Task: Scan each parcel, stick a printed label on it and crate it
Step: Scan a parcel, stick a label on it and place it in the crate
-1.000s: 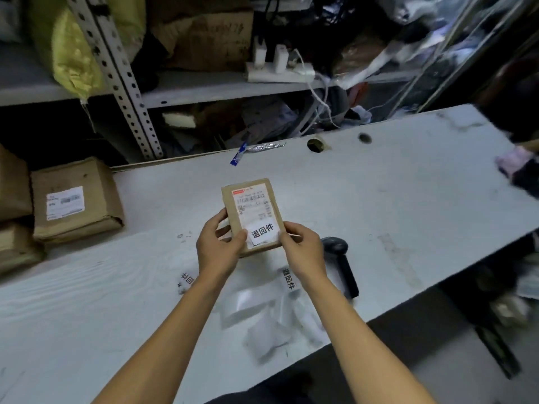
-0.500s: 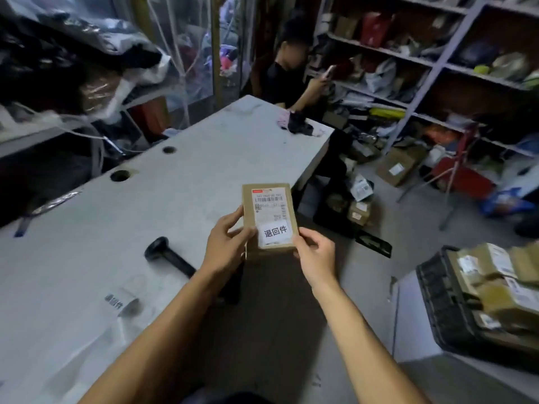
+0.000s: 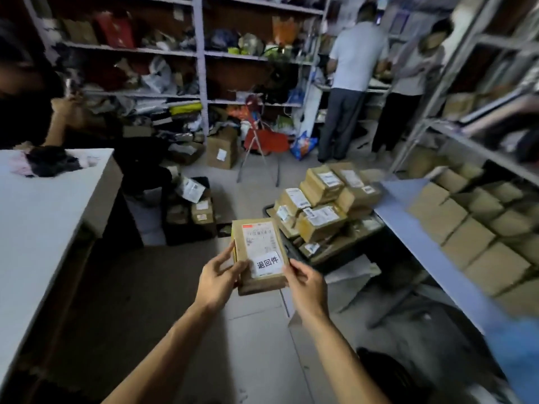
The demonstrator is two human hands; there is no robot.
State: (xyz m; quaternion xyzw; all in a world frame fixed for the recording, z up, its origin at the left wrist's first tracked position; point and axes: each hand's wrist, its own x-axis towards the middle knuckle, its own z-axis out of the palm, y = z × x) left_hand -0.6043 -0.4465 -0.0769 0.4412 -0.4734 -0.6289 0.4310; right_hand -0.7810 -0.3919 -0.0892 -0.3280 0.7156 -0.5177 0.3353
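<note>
Two hands hold one small parcel [image 3: 256,255] over the floor, between the white table [image 3: 43,205] on the left and the piled crate [image 3: 326,252] on the right. The left hand [image 3: 217,279] pinches its left edge; the right hand [image 3: 306,282] pinches the near right corner, beside the white printed label [image 3: 267,263].
</note>
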